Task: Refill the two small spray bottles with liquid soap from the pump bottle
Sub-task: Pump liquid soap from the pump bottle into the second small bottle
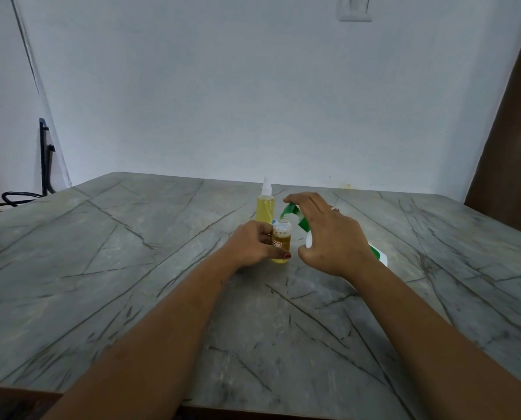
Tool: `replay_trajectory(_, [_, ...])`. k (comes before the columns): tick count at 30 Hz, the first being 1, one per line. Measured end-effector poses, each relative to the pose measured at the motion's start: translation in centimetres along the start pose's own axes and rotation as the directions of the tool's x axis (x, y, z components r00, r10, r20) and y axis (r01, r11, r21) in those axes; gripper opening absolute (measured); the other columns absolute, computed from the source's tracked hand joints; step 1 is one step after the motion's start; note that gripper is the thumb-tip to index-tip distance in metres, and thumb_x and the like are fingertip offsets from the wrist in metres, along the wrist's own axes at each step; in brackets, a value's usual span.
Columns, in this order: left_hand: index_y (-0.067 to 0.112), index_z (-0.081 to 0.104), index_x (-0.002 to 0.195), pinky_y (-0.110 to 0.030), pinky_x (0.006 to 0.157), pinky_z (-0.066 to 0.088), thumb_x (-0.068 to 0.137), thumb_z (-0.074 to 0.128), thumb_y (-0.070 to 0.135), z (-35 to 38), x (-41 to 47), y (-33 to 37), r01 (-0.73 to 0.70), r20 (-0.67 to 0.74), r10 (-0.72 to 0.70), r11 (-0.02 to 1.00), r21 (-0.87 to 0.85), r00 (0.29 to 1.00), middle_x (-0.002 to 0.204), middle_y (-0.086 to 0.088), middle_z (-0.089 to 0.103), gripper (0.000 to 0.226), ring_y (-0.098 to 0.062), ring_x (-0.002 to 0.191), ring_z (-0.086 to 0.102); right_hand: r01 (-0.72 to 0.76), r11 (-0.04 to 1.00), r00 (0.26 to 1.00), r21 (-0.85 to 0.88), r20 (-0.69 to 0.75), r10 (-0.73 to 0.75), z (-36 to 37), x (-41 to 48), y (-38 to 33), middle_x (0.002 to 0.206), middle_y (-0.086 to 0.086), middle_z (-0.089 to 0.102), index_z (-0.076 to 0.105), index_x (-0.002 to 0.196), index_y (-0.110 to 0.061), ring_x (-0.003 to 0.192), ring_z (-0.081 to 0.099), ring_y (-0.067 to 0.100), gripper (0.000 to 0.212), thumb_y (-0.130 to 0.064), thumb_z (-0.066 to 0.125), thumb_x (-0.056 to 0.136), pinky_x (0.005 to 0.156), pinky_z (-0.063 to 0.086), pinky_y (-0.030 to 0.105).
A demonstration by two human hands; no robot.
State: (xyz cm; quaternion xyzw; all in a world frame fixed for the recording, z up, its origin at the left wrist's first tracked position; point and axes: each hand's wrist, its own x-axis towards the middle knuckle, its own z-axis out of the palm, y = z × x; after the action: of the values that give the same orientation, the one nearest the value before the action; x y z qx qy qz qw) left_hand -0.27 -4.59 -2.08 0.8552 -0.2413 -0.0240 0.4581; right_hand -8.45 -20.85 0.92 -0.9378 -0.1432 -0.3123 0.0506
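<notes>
Filling bottle one: left hand [253,244] clamps the small bottle [281,241], right hand [331,234] grips the pump bottle [301,222]; next, press gently.

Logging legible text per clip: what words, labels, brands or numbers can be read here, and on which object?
Small clear bottle of yellow liquid in the left hand: a red-bordered label, partly hidden by fingers, too blurred to read.
White pump bottle with green top under the right hand: no print visible.
Tall yellow-filled bottle with white cap: no label visible.
</notes>
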Motion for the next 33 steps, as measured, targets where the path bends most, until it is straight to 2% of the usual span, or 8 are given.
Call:
replay_trajectory(2, [0.027,0.061,0.097,-0.010,0.062,0.040,0.066,0.081,0.029,0.06,0.07,-0.10,0.005,-0.009,-0.004,1.000,0.006,1.000,0.087,0.016,0.064,0.037,0.009,0.074,0.060,0.004,1.000,1.000,-0.002,0.009,-0.004,-0.06,-0.04,0.06,0.134,-0.008,0.042,0.030,0.136,-0.033,0.087,0.056,0.015,0.080,-0.030,0.066,0.064,0.060,0.041,0.022])
replay_trajectory(6, [0.020,0.063,0.109,-0.009,0.063,0.040,0.067,0.080,0.030,0.11,0.16,-0.06,0.007,-0.016,-0.006,0.999,0.035,1.000,0.087,0.017,0.063,0.047,0.010,0.072,0.059,0.002,1.000,1.000,0.002,0.014,-0.002,-0.08,-0.05,0.20,0.138,-0.008,0.041,0.027,0.138,-0.035,0.090,0.057,0.017,0.084,-0.030,0.066,0.064,0.061,0.039,0.023])
replay_trajectory(10, [0.020,0.063,0.108,-0.010,0.063,0.040,0.067,0.080,0.029,0.03,0.08,-0.01,0.006,-0.012,-0.006,0.999,0.032,1.000,0.089,0.015,0.064,0.045,0.009,0.075,0.060,0.005,1.000,1.000,0.010,-0.005,-0.005,0.02,0.01,0.25,0.132,-0.010,0.044,0.031,0.132,-0.035,0.081,0.050,0.011,0.080,-0.028,0.067,0.061,0.058,0.042,0.023])
replay_trajectory(15, [0.017,0.063,0.111,-0.024,0.083,0.046,0.068,0.079,0.026,-0.06,-0.16,0.21,-0.003,0.023,0.003,1.000,0.009,1.000,0.104,0.004,0.069,0.047,-0.006,0.092,0.064,-0.010,0.998,0.999,0.061,-0.041,0.013,0.14,0.29,0.09,0.112,-0.011,0.043,0.039,0.115,-0.031,0.074,0.048,0.010,0.064,-0.027,0.067,0.058,0.050,0.037,0.021])
replay_trajectory(18, [0.015,0.064,0.111,-0.029,0.089,0.048,0.069,0.079,0.024,-0.03,-0.31,0.35,-0.009,0.029,0.009,1.000,-0.010,1.000,0.107,0.002,0.069,0.046,-0.009,0.095,0.065,-0.006,0.998,0.999,0.056,-0.050,0.009,0.22,0.34,-0.01,0.111,-0.010,0.044,0.040,0.115,-0.030,0.073,0.049,0.011,0.063,-0.027,0.068,0.058,0.051,0.035,0.020])
replay_trajectory(24, [0.027,0.062,0.095,-0.023,0.079,0.045,0.068,0.079,0.027,0.04,-0.08,0.13,-0.006,-0.001,0.006,1.000,0.008,1.000,0.096,0.008,0.068,0.033,-0.002,0.087,0.063,0.002,1.000,1.000,0.018,-0.021,-0.002,0.38,0.15,0.35,0.125,-0.010,0.043,0.034,0.128,-0.033,0.076,0.048,0.009,0.076,-0.030,0.068,0.060,0.057,0.046,0.023])
replay_trajectory(29, [0.018,0.062,0.109,-0.024,0.082,0.046,0.068,0.079,0.030,0.10,0.18,0.05,0.001,-0.004,-0.001,1.000,0.031,1.000,0.100,0.007,0.066,0.046,-0.008,0.091,0.063,0.004,1.000,1.000,0.017,-0.025,-0.004,0.40,0.19,0.46,0.125,-0.010,0.043,0.033,0.128,-0.034,0.076,0.046,0.009,0.077,-0.030,0.067,0.060,0.057,0.048,0.025])
replay_trajectory(33, [0.017,0.063,0.110,-0.026,0.085,0.047,0.068,0.079,0.026,0.01,-0.07,0.27,-0.012,0.022,0.012,1.000,0.010,1.000,0.105,0.003,0.068,0.046,-0.008,0.093,0.064,-0.009,0.998,1.000,0.057,-0.029,0.011,0.23,0.45,0.24,0.115,-0.010,0.041,0.038,0.117,-0.030,0.074,0.049,0.011,0.065,-0.028,0.067,0.059,0.050,0.036,0.020])
